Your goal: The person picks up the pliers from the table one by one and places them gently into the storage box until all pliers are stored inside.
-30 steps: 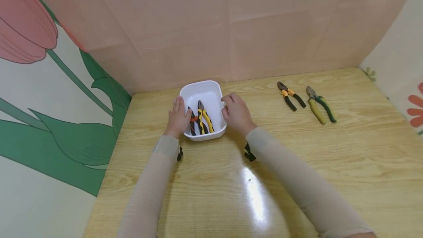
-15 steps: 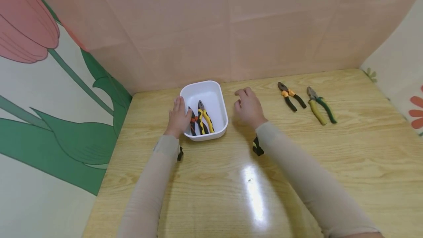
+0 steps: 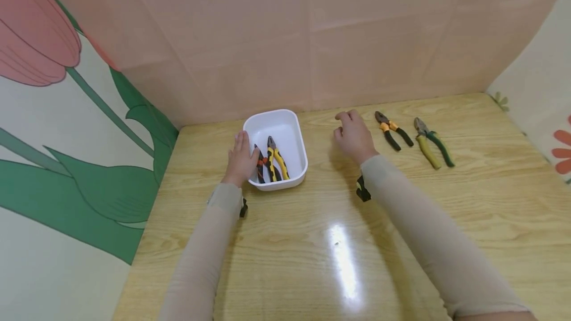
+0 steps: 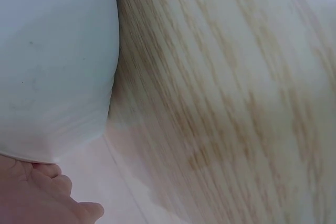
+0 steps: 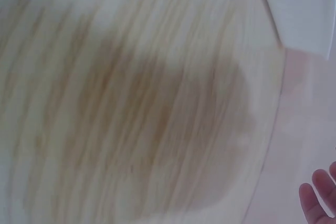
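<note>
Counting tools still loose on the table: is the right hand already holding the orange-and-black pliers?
No: the right hand hovers beside the orange-and-black pliers, which lie untouched on the wooden table.

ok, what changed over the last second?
The right hand left the tub rim and moved right across the table, now close to the orange pliers, holding nothing. The left hand stays against the tub; all pliers unmoved.
</note>
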The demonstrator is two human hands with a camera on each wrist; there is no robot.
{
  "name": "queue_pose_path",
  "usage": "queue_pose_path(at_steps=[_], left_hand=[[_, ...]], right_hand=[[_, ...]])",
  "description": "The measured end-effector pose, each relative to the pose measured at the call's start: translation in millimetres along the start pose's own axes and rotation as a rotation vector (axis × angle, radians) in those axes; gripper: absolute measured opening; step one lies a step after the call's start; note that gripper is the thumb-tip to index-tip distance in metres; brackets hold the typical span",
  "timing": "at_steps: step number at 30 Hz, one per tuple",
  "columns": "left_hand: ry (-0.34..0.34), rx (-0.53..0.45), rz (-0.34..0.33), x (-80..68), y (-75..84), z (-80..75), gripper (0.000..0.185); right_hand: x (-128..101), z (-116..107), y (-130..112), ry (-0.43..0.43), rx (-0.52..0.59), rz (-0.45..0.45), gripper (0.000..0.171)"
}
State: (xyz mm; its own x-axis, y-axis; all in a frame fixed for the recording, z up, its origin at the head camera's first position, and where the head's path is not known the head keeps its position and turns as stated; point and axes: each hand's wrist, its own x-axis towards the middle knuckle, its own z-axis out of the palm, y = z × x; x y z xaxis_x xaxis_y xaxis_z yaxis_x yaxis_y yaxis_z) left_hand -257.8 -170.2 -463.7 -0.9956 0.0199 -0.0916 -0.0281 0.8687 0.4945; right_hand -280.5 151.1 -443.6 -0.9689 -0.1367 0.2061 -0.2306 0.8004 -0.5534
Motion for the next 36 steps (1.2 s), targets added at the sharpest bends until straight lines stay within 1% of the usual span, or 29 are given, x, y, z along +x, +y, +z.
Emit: queue_pose_path(at_steps=[3,7,14,19,25,30,36], left_hand=[[0.008,-0.006,0.011,-0.5,-0.1,-0.6,0.072],[0.002,-0.017,0.005,-1.0,0.8,-0.6,0.073],[0.004,-0.009,0.006,0.0,1.3,0.9,0.073],[0.015,-0.013,0.004,0.0,0.1,0.9,0.073],[0.004,-0.024,0.004,-1.1,-1.0,1.3,0.073],[-0.004,-0.041,-0.023,-2.4,-1.3,1.3,0.073],[-0.01,-0.032,-0.036,-2.8,-1.1,1.9,0.073]], right_hand=[[3.4,-4.6,7.2,-0.016,-0.025,0.016,0.037],[6.9,-12.7,18.8,-0.038,-0.048,0.045,0.038],[13.1,-38.3,35.6,-0.046,-0.076,0.073,0.041],[14.8,-52.6,49.2,-0.082,-0.079,0.098,0.043],[9.6,-61.8,70.7,-0.126,-0.13,0.115,0.044],[6.2,-68.0,84.3,-0.189,-0.17,0.172,0.049],[5.4,-69.6,98.0,-0.232,-0.233,0.215,0.053]])
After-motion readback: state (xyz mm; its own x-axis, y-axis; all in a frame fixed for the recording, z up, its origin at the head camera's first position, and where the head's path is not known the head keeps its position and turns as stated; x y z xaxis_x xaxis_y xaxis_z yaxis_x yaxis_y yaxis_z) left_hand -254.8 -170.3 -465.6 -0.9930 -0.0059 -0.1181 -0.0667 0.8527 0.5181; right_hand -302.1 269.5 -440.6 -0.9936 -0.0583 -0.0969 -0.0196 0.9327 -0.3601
